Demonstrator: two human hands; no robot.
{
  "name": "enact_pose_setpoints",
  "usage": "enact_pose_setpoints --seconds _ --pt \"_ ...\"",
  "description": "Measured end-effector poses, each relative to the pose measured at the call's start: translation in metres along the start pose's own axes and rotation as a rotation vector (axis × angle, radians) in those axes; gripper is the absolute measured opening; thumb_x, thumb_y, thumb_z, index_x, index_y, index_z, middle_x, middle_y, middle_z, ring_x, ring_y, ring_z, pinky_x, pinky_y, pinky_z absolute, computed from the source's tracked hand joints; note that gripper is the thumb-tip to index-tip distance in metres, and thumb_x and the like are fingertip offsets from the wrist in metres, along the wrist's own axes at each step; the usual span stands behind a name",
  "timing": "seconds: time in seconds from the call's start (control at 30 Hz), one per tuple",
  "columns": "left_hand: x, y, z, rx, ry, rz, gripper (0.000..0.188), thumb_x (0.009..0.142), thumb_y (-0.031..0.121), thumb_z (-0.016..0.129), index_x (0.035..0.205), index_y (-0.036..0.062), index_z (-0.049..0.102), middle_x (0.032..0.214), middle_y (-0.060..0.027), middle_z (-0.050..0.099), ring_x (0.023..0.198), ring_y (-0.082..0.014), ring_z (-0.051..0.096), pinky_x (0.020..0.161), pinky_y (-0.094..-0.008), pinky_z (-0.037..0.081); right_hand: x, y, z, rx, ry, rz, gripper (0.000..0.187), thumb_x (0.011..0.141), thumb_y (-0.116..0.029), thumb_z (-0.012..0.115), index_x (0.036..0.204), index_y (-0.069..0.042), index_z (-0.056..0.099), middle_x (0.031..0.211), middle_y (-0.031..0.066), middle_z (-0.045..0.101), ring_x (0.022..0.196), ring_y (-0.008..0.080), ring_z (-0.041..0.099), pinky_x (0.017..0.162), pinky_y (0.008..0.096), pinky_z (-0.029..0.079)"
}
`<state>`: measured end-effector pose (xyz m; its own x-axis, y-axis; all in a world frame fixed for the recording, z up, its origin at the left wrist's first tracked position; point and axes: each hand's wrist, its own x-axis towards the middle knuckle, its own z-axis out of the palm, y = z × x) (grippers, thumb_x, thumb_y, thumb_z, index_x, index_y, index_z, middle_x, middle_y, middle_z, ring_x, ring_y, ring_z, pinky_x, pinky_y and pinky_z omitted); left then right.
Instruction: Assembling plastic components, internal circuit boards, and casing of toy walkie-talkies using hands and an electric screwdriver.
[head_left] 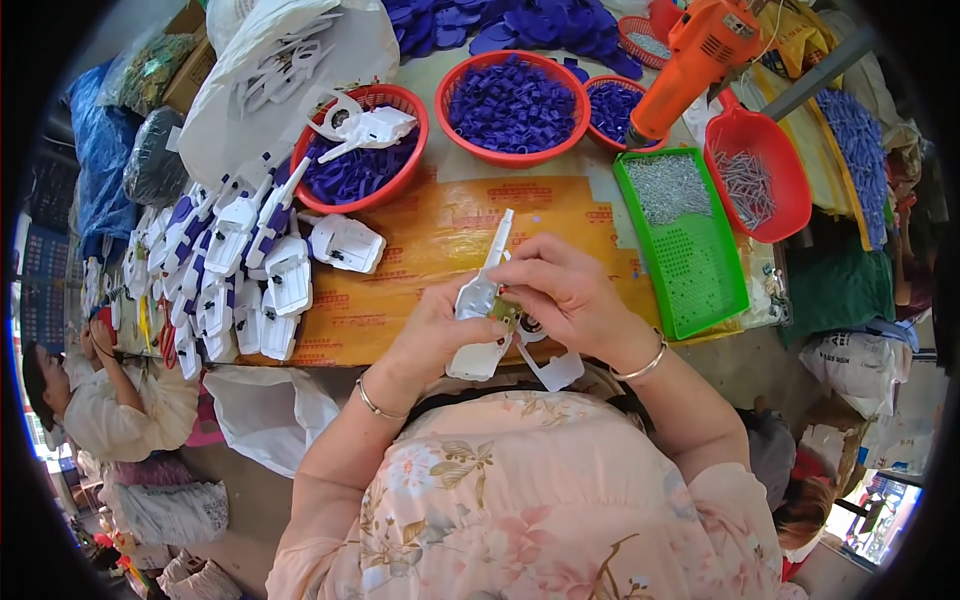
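A white plastic housing [472,364] with a long narrow tip is held upright over the table's near edge. My left hand [432,322] is closed around its left side, thumb across the front. On its right, the fingers of my right hand [572,292] are pinched together against the housing; any small part between them is hidden. Below that hand hangs a white plastic piece with a flat end [562,373] beside a dark round part [530,325]; how they join the housing cannot be made out. A single white housing [347,244] lies left of my hands.
White-and-purple housings [232,232] are heaped at left. Red baskets of purple parts [511,157] stand behind, one topped by a white assembly [372,130]. At right are a green tray [735,290], a red scoop of screws [793,215] and an orange electric screwdriver [700,62]. Another person [125,405] sits left.
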<state>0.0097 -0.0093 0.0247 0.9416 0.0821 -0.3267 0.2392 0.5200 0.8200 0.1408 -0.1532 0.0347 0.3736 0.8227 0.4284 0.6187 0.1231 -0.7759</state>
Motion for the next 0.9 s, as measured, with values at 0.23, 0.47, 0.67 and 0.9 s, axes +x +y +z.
enact_pose_setpoints --seconds 0.23,0.47,0.67,0.9 --pt "0.002 -0.002 -0.011 -0.218 -0.006 -0.072 0.031 0.091 0.022 0.058 0.112 -0.0012 0.057 0.089 -0.0059 0.065 0.073 -0.0114 0.063 0.063 -0.0245 0.051 -0.006 0.011 0.0 0.056 0.067 -0.015 0.013 0.078 0.002 0.064 0.091 0.0 0.063 0.085 0.0096 0.057 0.078 0.0233 0.058 0.067 0.0304 0.047" --pt "0.009 -0.012 -0.01 -0.231 0.119 0.026 0.031 0.096 0.022 0.048 0.116 -0.0008 0.054 0.097 -0.0073 0.065 0.078 -0.0136 0.065 0.067 -0.0279 0.054 -0.018 0.012 0.009 0.044 0.243 0.114 0.01 0.079 0.003 0.063 0.089 0.002 0.063 0.081 0.0111 0.059 0.071 0.0226 0.059 0.062 0.0291 0.047" --pt "0.011 -0.017 -0.013 -0.218 0.237 0.087 0.028 0.094 0.015 0.046 0.115 -0.0022 0.054 0.097 -0.0094 0.065 0.078 -0.0158 0.065 0.067 -0.0288 0.055 -0.022 0.01 0.007 -0.037 0.319 0.062 0.011 0.078 0.004 0.063 0.089 0.002 0.064 0.078 0.0108 0.059 0.067 0.0207 0.058 0.059 0.0282 0.046" --pt "0.008 -0.013 0.001 0.087 0.165 -0.004 0.024 0.091 0.012 0.054 0.11 -0.0014 0.058 0.089 -0.0041 0.065 0.071 -0.0075 0.06 0.061 -0.0226 0.049 -0.026 0.01 0.023 0.38 0.379 0.389 0.004 0.086 0.0 0.058 0.088 0.001 0.062 0.079 0.0024 0.058 0.069 0.0076 0.053 0.061 0.0212 0.043"
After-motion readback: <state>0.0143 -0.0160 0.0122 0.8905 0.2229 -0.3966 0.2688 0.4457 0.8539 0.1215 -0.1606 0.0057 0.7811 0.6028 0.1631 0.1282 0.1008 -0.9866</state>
